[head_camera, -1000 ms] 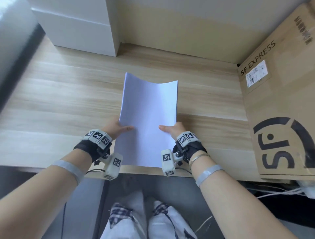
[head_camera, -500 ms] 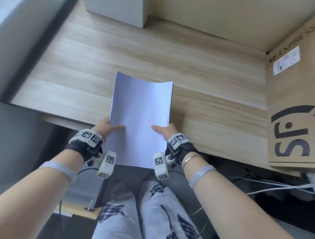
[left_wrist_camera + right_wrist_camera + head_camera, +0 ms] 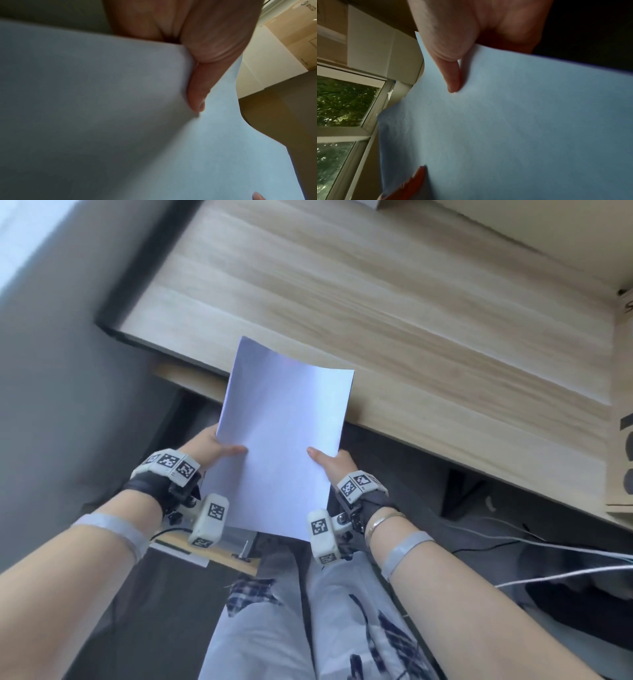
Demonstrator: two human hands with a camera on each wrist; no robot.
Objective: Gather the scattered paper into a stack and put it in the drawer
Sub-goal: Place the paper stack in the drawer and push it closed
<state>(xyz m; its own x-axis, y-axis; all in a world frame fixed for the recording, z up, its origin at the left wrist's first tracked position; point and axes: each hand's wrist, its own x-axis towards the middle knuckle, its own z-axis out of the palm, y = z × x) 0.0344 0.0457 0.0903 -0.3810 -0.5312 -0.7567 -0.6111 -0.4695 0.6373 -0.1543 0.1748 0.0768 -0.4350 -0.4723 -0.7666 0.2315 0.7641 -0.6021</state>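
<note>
A stack of white paper [image 3: 281, 436] is held in the air over the desk's front edge and my lap, slightly bowed. My left hand [image 3: 219, 450] pinches its left edge, thumb on top and fingers underneath. My right hand [image 3: 329, 463] pinches the right edge the same way. The left wrist view shows the thumb [image 3: 197, 94] pressed on the paper [image 3: 102, 121]. The right wrist view shows the other thumb [image 3: 452, 77] on the sheet [image 3: 522, 121]. An opened drawer [image 3: 219, 553] shows partly below the desk, behind my left wrist.
The wooden desk [image 3: 376, 313] stretches ahead and to the right. A cardboard box [image 3: 621, 405] stands at its right end. Cables [image 3: 548, 559] trail on the floor at right. My legs [image 3: 308, 611] are below the paper. A grey wall [image 3: 51, 371] rises at left.
Both hands have carried the paper stack back off the desk toward my body and to the left; the view has swung down and left, revealing the space under the desk.
</note>
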